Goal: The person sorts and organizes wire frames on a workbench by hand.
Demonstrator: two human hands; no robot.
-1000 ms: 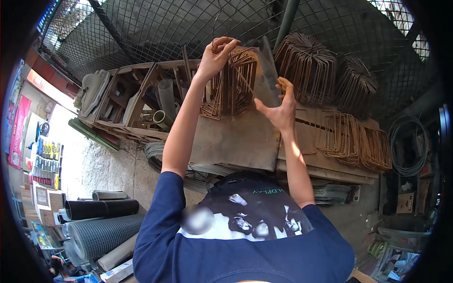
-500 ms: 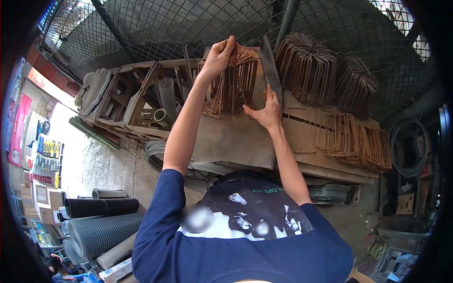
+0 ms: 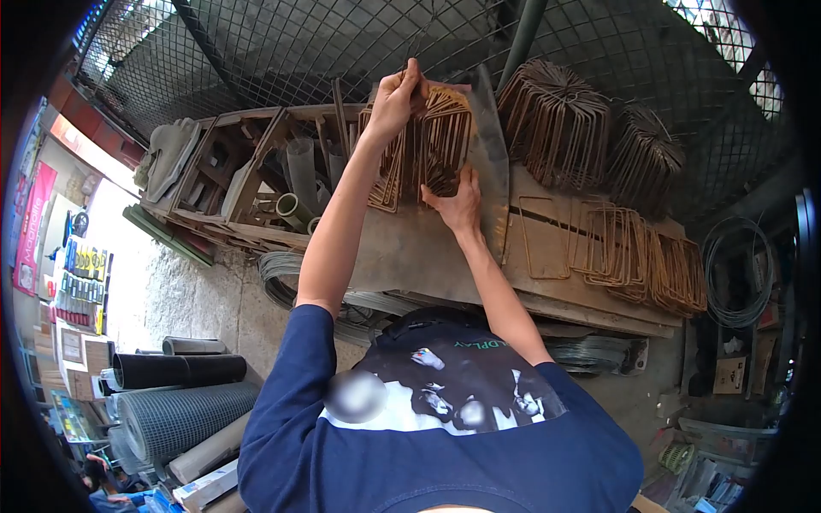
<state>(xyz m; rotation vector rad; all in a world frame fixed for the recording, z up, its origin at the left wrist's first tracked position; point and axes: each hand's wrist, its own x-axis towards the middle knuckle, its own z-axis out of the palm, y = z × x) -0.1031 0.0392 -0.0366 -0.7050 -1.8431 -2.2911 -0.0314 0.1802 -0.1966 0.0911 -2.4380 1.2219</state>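
Rusty bent-rod rebar stirrups [image 3: 447, 128] stand in fanned bundles on the bench. At their top, my left hand [image 3: 398, 101] is closed in a fist; what lies inside it is hidden. Around the lower end of the right-hand bundle is my right hand [image 3: 459, 203], its thumb on the left side and its fingers on the right. A second rusty bundle [image 3: 389, 171] stands below and left of my left fist. Just right of my right hand, a grey metal sheet [image 3: 490, 145] lies along the bench.
More stirrup stacks [image 3: 556, 124] stand at the back right, with loose rectangular stirrups [image 3: 616, 248] lying in front. Wire mesh [image 3: 342, 51] rises behind the bench [image 3: 385, 256]. Wooden racks [image 3: 227, 171] extend left. Mesh rolls [image 3: 184, 419] lie at lower left; a wire coil [image 3: 740, 269] hangs right.
My right hand has moved left from the metal sheet's edge onto the lower end of the stirrup bundle. My left fist has risen slightly and stays at the top.
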